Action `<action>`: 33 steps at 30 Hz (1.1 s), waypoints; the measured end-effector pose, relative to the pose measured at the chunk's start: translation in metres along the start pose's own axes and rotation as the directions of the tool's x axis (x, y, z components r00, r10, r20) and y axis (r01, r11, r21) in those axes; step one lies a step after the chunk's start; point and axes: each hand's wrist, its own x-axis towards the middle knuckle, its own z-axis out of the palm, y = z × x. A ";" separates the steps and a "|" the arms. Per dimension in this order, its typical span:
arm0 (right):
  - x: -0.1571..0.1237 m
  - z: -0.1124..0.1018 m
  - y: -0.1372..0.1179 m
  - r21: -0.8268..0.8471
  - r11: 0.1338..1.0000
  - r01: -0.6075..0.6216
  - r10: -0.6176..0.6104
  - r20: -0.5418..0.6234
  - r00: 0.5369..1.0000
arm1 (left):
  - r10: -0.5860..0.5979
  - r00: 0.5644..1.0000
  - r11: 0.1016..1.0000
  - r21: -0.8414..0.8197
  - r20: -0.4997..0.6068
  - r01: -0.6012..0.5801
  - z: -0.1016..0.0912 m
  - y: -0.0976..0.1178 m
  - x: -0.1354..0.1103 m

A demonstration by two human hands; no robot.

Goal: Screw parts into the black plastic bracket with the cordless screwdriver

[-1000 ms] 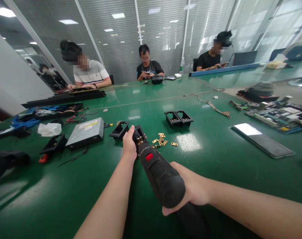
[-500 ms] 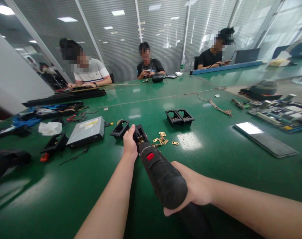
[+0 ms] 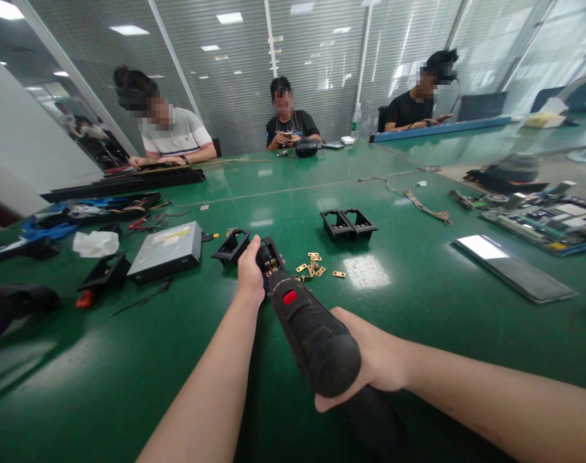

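My left hand (image 3: pixel 251 270) is closed around a black plastic frame (image 3: pixel 272 247) with brass-coloured metal parts inside it. In my right hand (image 3: pixel 365 360) is a black power drill (image 3: pixel 316 341) with a red button on top, its nose pointing into that frame. The drill's body covers its tip, so contact with the metal parts cannot be made out. Just right of the held frame lies a small pile of brass plates (image 3: pixel 314 265) with holes. Another black frame (image 3: pixel 231 245) lies left of my left hand, and a joined pair of black frames (image 3: pixel 349 225) sits farther back.
A silver disc drive (image 3: pixel 167 251) and a further black frame (image 3: pixel 102 273) lie to the left. At right are a dark phone-like slab (image 3: pixel 514 269) and circuit boards (image 3: pixel 548 215). Several people sit across the green table (image 3: pixel 418 321); a cord (image 3: pixel 418 204) lies mid-table.
The drill's nose has shifted slightly down and back within the held frame, showing more of the metal parts. Both hands keep their hold.
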 end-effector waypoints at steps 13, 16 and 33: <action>-0.001 -0.001 0.000 -0.040 0.999 -0.006 0.007 0.006 1.000 | 0.032 0.999 0.999 0.027 -0.021 -0.031 0.001 -0.001 -0.001; -0.001 -0.001 0.000 -0.045 0.999 -0.009 0.010 0.011 1.000 | 0.032 0.999 0.999 0.027 -0.023 -0.031 0.001 0.000 -0.001; -0.002 0.000 -0.001 -0.010 1.000 -0.005 0.005 0.007 1.000 | 0.101 0.995 0.995 0.021 0.000 -0.101 0.003 0.000 -0.006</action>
